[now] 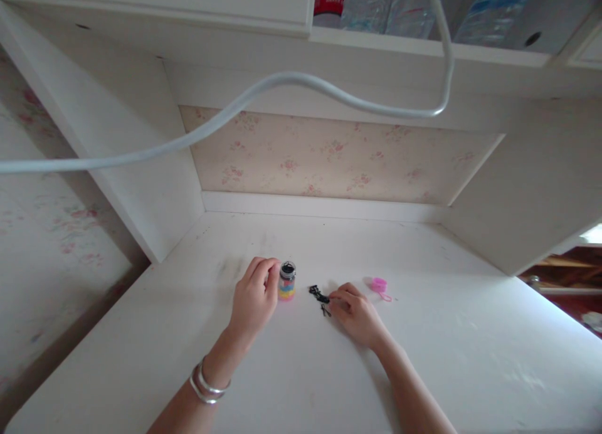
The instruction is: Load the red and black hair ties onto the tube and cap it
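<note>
A small clear jar (286,286) stands upright on the table, with pink, blue and yellow layers inside and black pieces at its open mouth. My left hand (254,292) is right beside the jar on its left, fingers curled and fingertips close to the rim. Whether they hold anything is hidden. To the jar's right lies a small pile of thin black pieces that look like hair ties (318,293). My right hand (353,313) rests at the pile's right edge, with thumb and fingers pinched on some of the black pieces.
A pink lid with a loop (379,285) lies right of my right hand. The white table (291,377) has side panels and a low back ledge. A white cable (291,78) crosses the view above, below a shelf with plastic bottles (369,4).
</note>
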